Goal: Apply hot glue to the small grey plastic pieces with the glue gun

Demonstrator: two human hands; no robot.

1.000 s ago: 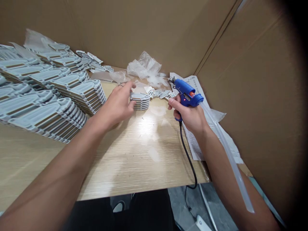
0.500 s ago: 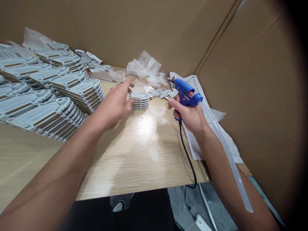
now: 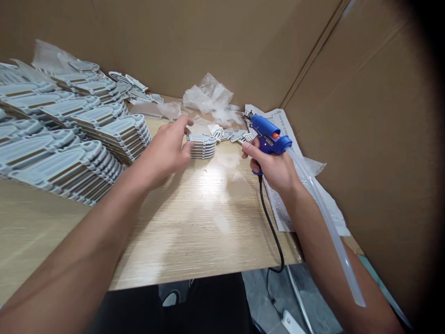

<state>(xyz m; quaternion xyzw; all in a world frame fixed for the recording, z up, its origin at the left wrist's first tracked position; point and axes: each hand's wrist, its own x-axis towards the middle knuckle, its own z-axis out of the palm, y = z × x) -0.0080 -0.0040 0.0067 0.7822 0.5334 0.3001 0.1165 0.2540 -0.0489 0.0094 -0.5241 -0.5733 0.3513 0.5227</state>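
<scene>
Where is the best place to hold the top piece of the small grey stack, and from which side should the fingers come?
Probably by its long edges near the left end, coming from the left and above. The small grey stack lies flat with that end facing the left hand, whose thumb is already at its side. The right hand holds the blue glue gun, so the right side is crowded.

Left end of the grey stacks point(image 3: 41, 153) beyond the frame's edge; sheet's point(image 3: 306, 185) print illegible.
</scene>
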